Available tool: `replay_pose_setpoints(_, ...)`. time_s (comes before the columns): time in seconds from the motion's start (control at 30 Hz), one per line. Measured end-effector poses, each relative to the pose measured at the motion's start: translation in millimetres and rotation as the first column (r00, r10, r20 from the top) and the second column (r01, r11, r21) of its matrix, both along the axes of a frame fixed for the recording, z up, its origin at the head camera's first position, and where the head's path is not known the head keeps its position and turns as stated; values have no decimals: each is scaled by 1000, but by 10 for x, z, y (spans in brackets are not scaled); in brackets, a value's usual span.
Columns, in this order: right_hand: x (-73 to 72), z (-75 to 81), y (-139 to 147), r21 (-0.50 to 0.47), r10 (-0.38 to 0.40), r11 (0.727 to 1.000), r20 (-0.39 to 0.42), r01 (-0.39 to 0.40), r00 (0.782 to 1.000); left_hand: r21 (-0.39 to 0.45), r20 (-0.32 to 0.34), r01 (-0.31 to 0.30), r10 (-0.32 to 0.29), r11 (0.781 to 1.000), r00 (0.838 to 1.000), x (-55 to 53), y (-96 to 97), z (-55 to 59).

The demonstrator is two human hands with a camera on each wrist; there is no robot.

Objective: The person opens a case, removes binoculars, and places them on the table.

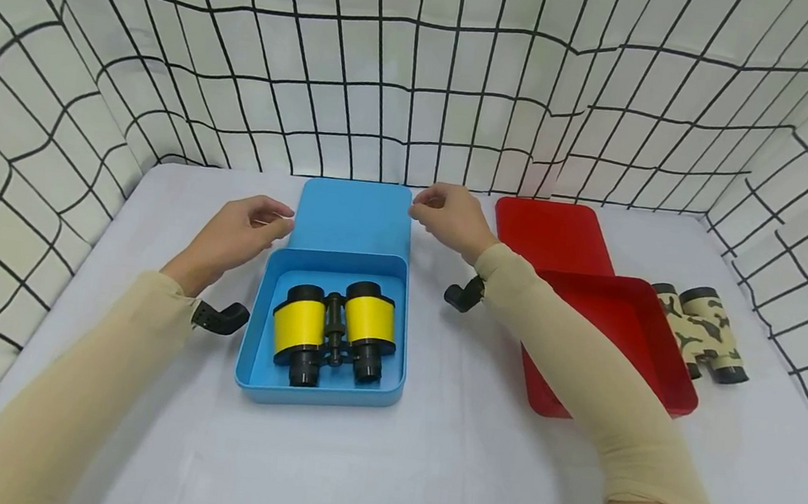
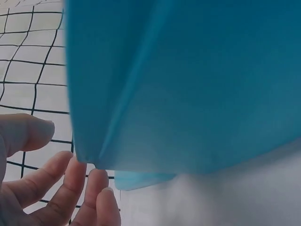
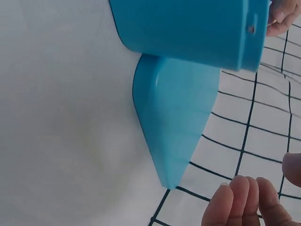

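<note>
A light-blue case [image 1: 315, 400] stands in front of me, its lid [image 1: 354, 217] folded back behind it. Inside lie yellow-and-black binoculars [image 1: 294, 327]. Beside the lid's left edge is my left hand [image 1: 229, 236], thumb and fingers apart and nothing between them. My right hand [image 1: 453, 216] hovers by the lid's upper right edge with loosely bent fingers, holding nothing. In the left wrist view the left fingertips [image 2: 73, 176] come close to the case's blue wall [image 2: 188, 103]; touching or not, I cannot tell. The right fingers [image 3: 240, 197] are apart from the lid [image 3: 183, 103] in the right wrist view.
A red case [image 1: 638, 329] with its lid [image 1: 548, 231] folded back sits to the right, partly covered by my right sleeve. Camouflage binoculars [image 1: 713, 325] lie beyond it on the white tabletop [image 1: 348, 478]. Black wire grid [image 1: 408, 86] encloses the table's back and sides.
</note>
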State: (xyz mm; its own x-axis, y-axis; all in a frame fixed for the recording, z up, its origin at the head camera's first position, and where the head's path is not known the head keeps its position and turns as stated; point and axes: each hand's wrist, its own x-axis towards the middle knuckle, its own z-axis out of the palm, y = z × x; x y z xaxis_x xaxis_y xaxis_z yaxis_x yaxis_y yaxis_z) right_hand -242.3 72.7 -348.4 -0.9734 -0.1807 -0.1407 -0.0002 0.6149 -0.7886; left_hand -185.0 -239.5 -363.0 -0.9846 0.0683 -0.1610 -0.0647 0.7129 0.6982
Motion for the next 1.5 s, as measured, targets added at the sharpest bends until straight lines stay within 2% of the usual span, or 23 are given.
replay_pose_setpoints(0.17,85,18,-25,24,67,998,-45,-66,997,-47,-10,13,-13,999,1000,46,-22,-11)
replay_pose_setpoints(0.4,227,32,-83,48,160,987,-108,-156,981,-57,0,16,-16,998,1000,158,-150,-3)
replay_pose_setpoints(0.63,369,8,-108,98,244,969,-194,-228,950,-151,-73,25,-36,988,997,249,-203,-25)
replay_pose_setpoints(0.77,424,-15,-100,132,273,960,-225,-248,935,-200,-112,39,-62,979,992,299,-173,-51)
replay_pose_setpoints(0.97,528,-39,-61,149,292,953,-233,-263,928,-238,-175,64,-107,969,979,360,-108,-100)
replay_pose_setpoints(1.2,703,-41,-19,188,327,941,-271,-283,906,-259,-179,99,-149,961,973,398,-44,-187)
replay_pose_setpoints(1.4,808,-44,-36,195,341,936,-286,-294,895,-297,-229,91,-163,950,960,459,-47,-196)
replay_pose_setpoints(1.5,842,-45,-40,185,349,934,-299,-304,888,-312,-234,82,-160,946,959,488,-43,-181)
